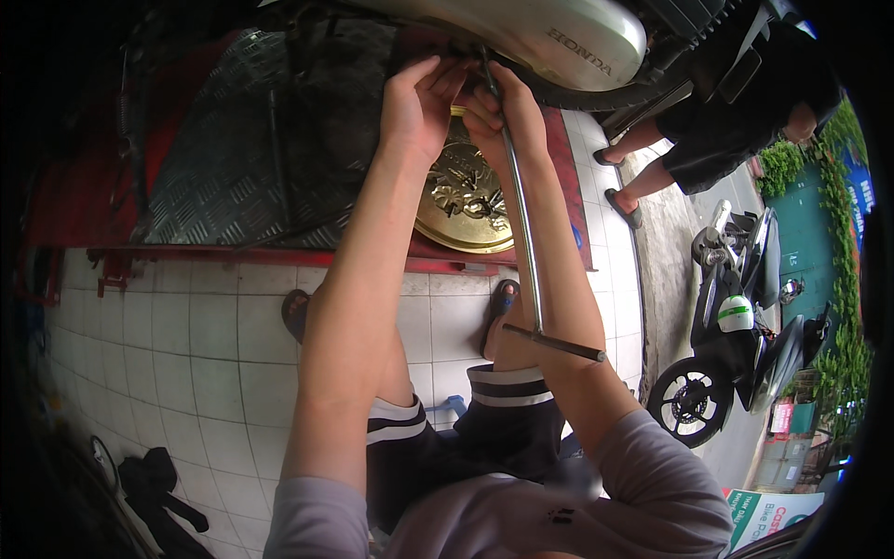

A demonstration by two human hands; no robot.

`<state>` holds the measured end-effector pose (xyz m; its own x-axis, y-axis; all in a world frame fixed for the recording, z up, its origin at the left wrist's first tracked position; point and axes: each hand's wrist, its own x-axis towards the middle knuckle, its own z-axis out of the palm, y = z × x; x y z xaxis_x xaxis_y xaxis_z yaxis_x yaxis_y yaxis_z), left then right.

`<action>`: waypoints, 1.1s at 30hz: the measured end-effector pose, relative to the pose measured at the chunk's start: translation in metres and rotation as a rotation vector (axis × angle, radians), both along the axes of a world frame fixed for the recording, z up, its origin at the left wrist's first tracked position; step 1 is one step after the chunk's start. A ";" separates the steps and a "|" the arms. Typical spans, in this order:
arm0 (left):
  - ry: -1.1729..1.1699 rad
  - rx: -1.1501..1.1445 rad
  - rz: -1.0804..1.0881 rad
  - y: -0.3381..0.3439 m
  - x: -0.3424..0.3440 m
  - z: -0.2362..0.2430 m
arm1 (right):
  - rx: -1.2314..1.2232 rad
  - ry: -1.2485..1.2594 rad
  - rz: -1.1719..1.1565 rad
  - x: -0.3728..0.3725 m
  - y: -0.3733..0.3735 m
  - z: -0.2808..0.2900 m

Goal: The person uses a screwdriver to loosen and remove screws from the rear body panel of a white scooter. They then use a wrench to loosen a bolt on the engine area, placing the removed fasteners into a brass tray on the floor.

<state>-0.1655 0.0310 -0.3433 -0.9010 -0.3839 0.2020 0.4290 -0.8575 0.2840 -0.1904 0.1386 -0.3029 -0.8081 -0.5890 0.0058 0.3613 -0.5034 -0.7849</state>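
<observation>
Both my arms reach forward beneath the pale metal cover (549,37) of a motorbike. In my right hand (517,112) is a long T-handle wrench (521,214). Its shaft runs back along my right forearm, and the crossbar (559,345) lies by the elbow. The wrench's far end goes up under the bike, where it is too dark to follow. Close beside it, my left hand (416,110) has its fingers curled in under the cover; whatever they grip is hidden. Under my wrists sits a round gold-coloured tray (466,244) with several small metal parts in it.
The bike stands over a red lift platform (84,200) with a dark tread plate (219,182). White floor tiles (205,335) lie around my sandalled feet. At the right stands another person (717,121) in dark clothes, and a parked motorbike (717,354) is beyond the kerb.
</observation>
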 end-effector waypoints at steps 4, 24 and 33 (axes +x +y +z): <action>-0.013 -0.006 0.032 0.003 0.004 0.004 | -0.068 -0.016 0.065 -0.007 -0.005 0.001; -0.520 -1.394 0.745 0.046 0.086 0.025 | -0.317 -0.334 0.046 -0.021 -0.028 -0.005; 0.152 -1.913 0.716 0.095 0.193 0.044 | -0.361 -0.332 0.000 -0.012 -0.034 0.002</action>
